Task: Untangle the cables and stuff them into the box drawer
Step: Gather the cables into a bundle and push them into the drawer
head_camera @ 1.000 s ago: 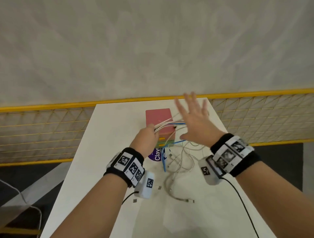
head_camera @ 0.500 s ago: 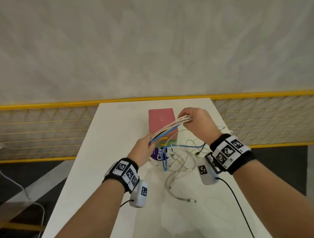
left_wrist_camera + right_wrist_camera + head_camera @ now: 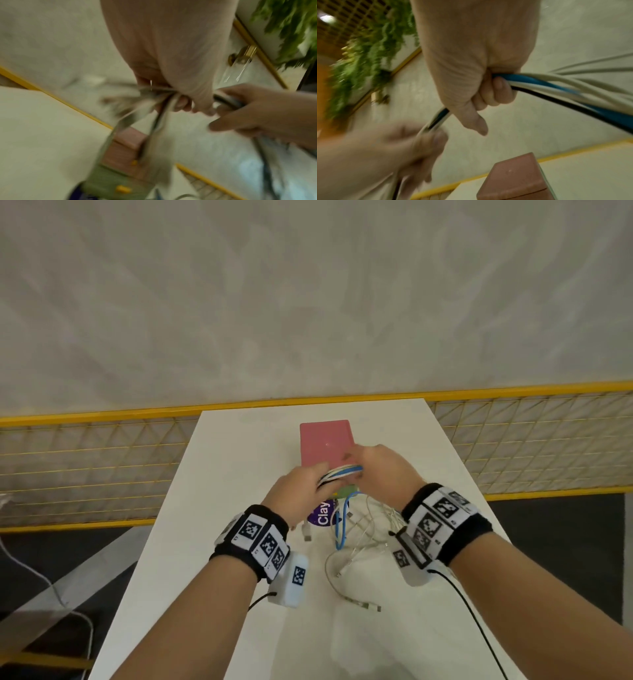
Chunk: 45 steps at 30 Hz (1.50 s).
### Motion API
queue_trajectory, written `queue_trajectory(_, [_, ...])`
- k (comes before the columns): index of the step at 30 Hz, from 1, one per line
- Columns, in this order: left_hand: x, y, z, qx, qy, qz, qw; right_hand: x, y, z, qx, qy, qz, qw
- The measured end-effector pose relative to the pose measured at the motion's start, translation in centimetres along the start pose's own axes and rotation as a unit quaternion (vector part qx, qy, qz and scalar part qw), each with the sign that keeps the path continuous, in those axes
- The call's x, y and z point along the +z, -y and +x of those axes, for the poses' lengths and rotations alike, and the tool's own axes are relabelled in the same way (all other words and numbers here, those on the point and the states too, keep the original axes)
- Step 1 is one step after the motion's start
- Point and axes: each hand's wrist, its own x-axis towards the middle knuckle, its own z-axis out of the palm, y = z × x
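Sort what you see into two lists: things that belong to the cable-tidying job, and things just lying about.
Belongs to the job:
cable bundle
loose cables
box drawer unit
left hand
right hand

Just lying about:
purple Clay tub
yellow mesh fence
hanging plant

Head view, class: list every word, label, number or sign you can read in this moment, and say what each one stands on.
"Clay": white letters on a purple round thing beside the box; the left hand hides the rest of the word.
Black-and-white square code markers on both wristbands and the wrist cameras: patterns, no readable words or numbers.
Wrist views: too blurred, no text visible.
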Motion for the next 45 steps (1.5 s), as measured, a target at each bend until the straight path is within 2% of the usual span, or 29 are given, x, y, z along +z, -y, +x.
queue_trajectory(2, [0.1,1.8,-0.4,0.013,-0.024,0.04,0.999,-0.8,-0.8,-0.6,0.012,-0.032,0.059,0.998])
queue_trajectory(4, [0.2,2.1,-0.4,0.013,-0.011,0.082,0.996,-0.6,-1.2,-1.1,0.016,-0.038,0.07,0.997])
queue_trajectory(6, [0.3,1.5,-0.1,-0.016,0.02,0.085,0.996,-0.1,-1.8,-1.3,0.042,-0.024,0.045,0.998])
queue_trajectory(8, [0.1,0.5,0.3,-0.03,0.042,0.103,0.993,0.3,-1.8,-1.4,0.07,-0.005,-0.028,0.997])
queue_trajectory(11, [-0.3,-1.6,0.8,-0.02,0.067,0.144,0.987,1.1,-0.4,-0.9,-0.012,-0.037,-0.149,0.988])
queue_trajectory(13, [-0.9,-3.1,1.1,-0.004,0.083,0.145,0.986,1.8,1.0,-0.4,-0.07,-0.024,-0.151,0.986])
queue_trajectory(15, [-2.1,-3.8,1.1,-0.002,0.09,0.086,0.992,1.8,1.6,-0.1,-0.061,-0.015,-0.096,0.993])
queue_trajectory(17, [-3.7,-3.7,0.6,-0.006,0.079,-0.037,0.996,1.3,1.2,-0.2,-0.007,-0.029,-0.022,0.999])
queue_trajectory(19, [-4.8,-3.7,-0.1,0.001,0.068,-0.111,0.992,0.7,1.1,-0.4,0.042,-0.034,0.015,0.998])
queue_trajectory(21, [-4.7,-4.0,-0.6,0.019,0.022,-0.133,0.991,0.4,1.7,-0.4,0.077,-0.038,0.048,0.995])
queue_trajectory(23, [-4.1,-4.2,-0.8,0.026,-0.067,-0.165,0.984,0.3,2.2,-0.1,0.109,-0.05,0.109,0.987])
queue_trajectory(26, [-3.5,-4.3,-0.6,0.033,-0.199,-0.203,0.958,0.5,2.5,0.2,0.144,-0.069,0.199,0.967])
queue_trajectory(30, [-3.4,-4.8,-0.1,0.037,-0.261,-0.212,0.941,0.7,3.7,-0.2,0.134,-0.051,0.24,0.96])
queue_trajectory(33, [-4.0,-5.0,0.4,0.042,-0.253,-0.235,0.938,0.6,3.9,-0.3,0.112,-0.053,0.267,0.956])
queue_trajectory(37, [-4.8,-5.3,0.5,0.077,-0.238,-0.213,0.945,0.3,4.3,-0.6,0.072,-0.052,0.281,0.956])
queue_trajectory(42, [-5.4,-5.8,0.6,0.086,-0.164,-0.177,0.967,-0.5,4.8,-0.8,0.009,-0.022,0.28,0.96])
queue_trajectory(45, [-5.7,-6.0,0.5,0.108,-0.167,-0.165,0.966,-0.5,4.6,-0.6,0.016,-0.031,0.305,0.952])
